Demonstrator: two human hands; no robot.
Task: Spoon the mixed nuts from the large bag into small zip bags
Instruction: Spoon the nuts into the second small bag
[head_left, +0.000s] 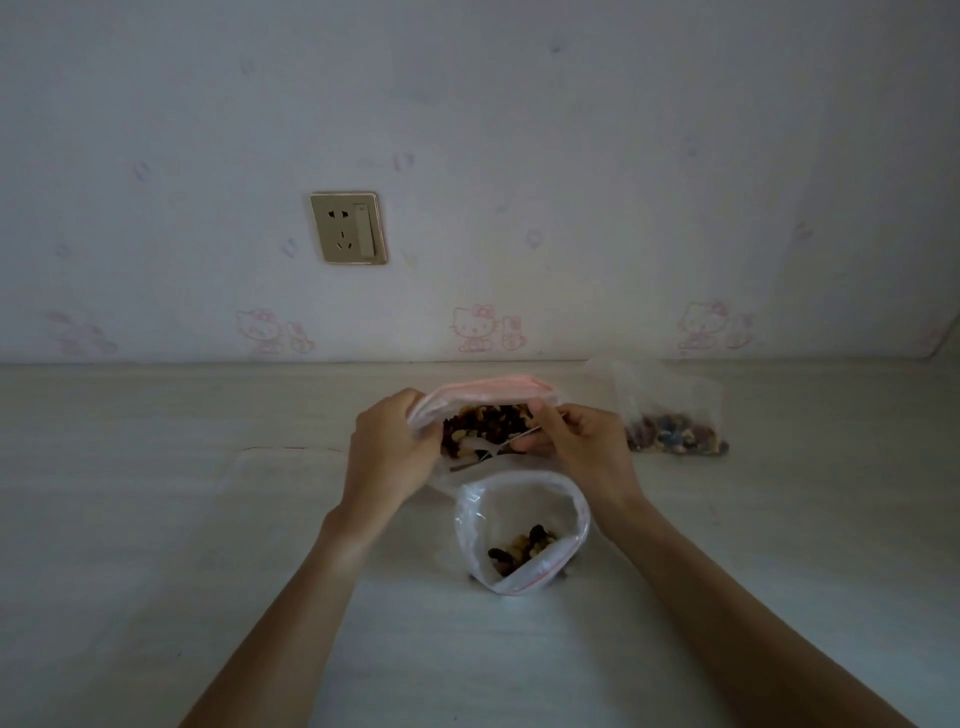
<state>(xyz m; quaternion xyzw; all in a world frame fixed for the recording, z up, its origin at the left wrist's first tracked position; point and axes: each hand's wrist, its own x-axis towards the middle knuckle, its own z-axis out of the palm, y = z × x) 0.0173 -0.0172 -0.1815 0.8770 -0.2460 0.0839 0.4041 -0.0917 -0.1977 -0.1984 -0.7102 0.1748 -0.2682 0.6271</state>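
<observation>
The large clear bag (483, 388) with a pink zip rim stands open in the middle of the table, full of mixed nuts (483, 421). My left hand (389, 452) grips its left rim and holds it open. My right hand (582, 441) pinches a clear plastic spoon (493, 446) whose bowl lies inside the large bag among the nuts. Just in front stands a small zip bag (519, 493), open, with a few nuts (522, 548) at its bottom.
Another small bag (670, 410) holding nuts lies at the back right of the pale table (156, 519). A flat, barely visible bag (280, 457) lies left of my left hand. The wall with a socket (347, 227) rises right behind the table.
</observation>
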